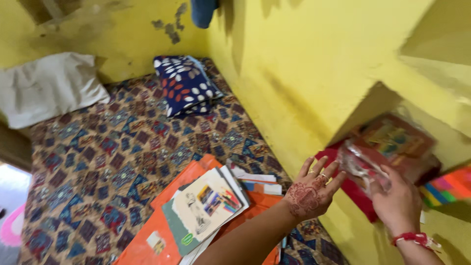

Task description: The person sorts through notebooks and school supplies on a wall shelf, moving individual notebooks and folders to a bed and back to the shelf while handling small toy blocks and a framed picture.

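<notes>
Right hand (398, 202) grip clamped on clear plastic packet (362, 164) at wall niche (378, 105) | left hand (312, 189) open, fingers apart beside it | risk: slippery packet may slide onto books (208, 206) on bed (98, 162).

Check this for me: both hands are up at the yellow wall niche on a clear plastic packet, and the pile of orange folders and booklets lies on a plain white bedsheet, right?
One slip: the head view shows the pile of orange folders and booklets lying on a multicoloured patterned bedsheet, not a plain white one. The rest holds: the left hand and right hand are at the yellow wall niche on the clear plastic packet.
</notes>
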